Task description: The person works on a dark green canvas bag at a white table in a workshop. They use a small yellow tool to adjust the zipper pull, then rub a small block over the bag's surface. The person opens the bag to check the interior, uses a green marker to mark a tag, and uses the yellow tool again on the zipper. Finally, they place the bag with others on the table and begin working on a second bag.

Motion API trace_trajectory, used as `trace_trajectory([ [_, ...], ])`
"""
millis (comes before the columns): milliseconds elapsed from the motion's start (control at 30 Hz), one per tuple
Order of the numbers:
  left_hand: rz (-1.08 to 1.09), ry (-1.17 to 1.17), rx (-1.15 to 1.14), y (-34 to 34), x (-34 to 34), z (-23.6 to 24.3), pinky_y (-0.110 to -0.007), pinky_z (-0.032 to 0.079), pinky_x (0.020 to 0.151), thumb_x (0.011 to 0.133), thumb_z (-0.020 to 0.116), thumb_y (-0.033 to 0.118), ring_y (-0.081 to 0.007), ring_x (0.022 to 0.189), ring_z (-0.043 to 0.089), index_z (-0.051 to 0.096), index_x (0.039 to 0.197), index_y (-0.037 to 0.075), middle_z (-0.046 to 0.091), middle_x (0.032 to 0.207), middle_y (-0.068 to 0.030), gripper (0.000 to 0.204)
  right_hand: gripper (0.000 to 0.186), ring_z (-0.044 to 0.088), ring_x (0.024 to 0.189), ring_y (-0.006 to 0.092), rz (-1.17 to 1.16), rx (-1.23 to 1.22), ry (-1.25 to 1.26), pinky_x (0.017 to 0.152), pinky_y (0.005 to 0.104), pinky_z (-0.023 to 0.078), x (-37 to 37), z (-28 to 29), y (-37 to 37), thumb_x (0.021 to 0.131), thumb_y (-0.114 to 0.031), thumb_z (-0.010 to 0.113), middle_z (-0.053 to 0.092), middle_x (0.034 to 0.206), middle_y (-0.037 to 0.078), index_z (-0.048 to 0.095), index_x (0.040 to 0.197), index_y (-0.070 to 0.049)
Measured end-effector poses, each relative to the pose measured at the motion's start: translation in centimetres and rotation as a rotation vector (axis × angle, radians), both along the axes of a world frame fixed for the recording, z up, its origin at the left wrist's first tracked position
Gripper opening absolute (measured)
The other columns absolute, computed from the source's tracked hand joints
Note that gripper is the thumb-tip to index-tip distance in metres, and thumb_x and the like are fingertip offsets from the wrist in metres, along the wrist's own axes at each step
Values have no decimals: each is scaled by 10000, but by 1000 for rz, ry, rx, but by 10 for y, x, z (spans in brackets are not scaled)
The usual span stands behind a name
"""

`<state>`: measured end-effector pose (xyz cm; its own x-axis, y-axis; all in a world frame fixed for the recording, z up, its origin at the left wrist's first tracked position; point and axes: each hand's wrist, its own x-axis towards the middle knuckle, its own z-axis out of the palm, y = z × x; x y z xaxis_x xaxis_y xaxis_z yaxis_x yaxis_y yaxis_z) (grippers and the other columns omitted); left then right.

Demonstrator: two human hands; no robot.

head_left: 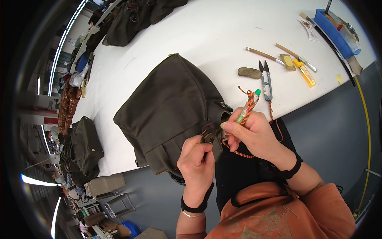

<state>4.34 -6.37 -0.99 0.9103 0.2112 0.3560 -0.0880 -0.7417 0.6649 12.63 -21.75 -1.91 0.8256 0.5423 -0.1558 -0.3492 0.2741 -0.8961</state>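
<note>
A dark olive bag (pixel 163 103) lies on the white table. My left hand (pixel 196 161) is closed on the bag's edge beside a zipper (pixel 208 133) near the table's front. My right hand (pixel 252 135) grips a slim pen-like tool (pixel 246 109) with a green tip, wrapped in orange-and-black cord; its lower end is close to the zipper, and whether they touch I cannot tell. Just beyond my right hand lie thread snips (pixel 267 89) with a similar cord attached, and a brown-grey block (pixel 249 73).
Brushes (pixel 294 55), a yellow tube (pixel 307 77), a yellow-topped pad (pixel 287 62) and a blue tray (pixel 330 32) of supplies lie at the right. More dark bags (pixel 127 24) (pixel 82 145) lie behind and at the left. A stool (pixel 119 207) stands on the floor below left.
</note>
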Motion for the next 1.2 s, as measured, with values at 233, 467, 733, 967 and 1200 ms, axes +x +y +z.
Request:
trace_trajectory([
  [233,4,-8,4,3,-2,-7,-242,394,535,715,742,-73,-127,677,543,662,788,17,670,913,-72,140,183,599,528,80,11,-47,-24,484,203,491,2,3,2,958,-131,620,607,643,32,557,828,-19],
  [467,-34,-9,16,4,-3,-6,-287,491,612,673,679,-149,-218,766,634,644,792,-6,667,917,-114,189,282,591,487,104,-21,-138,-214,440,241,455,2,-2,6,961,-189,620,595,584,59,511,794,10],
  [733,-41,21,-7,6,-3,-5,-277,491,609,683,688,-142,-202,756,635,651,799,-8,666,923,-112,181,281,596,472,120,-110,-144,-318,420,254,440,0,-7,11,958,-176,622,590,551,74,503,779,5],
  [967,5,23,-16,7,-3,-7,-200,357,527,726,754,-75,-62,632,475,647,781,6,631,895,-39,144,313,581,464,114,-104,-59,-260,416,259,430,4,-8,9,964,-188,615,585,550,77,494,764,20],
  [1200,29,20,-40,3,-2,-7,-199,350,511,730,746,-88,-55,592,456,638,746,1,664,903,-55,142,295,581,503,99,-46,34,-175,445,261,444,5,-6,6,976,-191,595,582,581,63,511,788,20],
])
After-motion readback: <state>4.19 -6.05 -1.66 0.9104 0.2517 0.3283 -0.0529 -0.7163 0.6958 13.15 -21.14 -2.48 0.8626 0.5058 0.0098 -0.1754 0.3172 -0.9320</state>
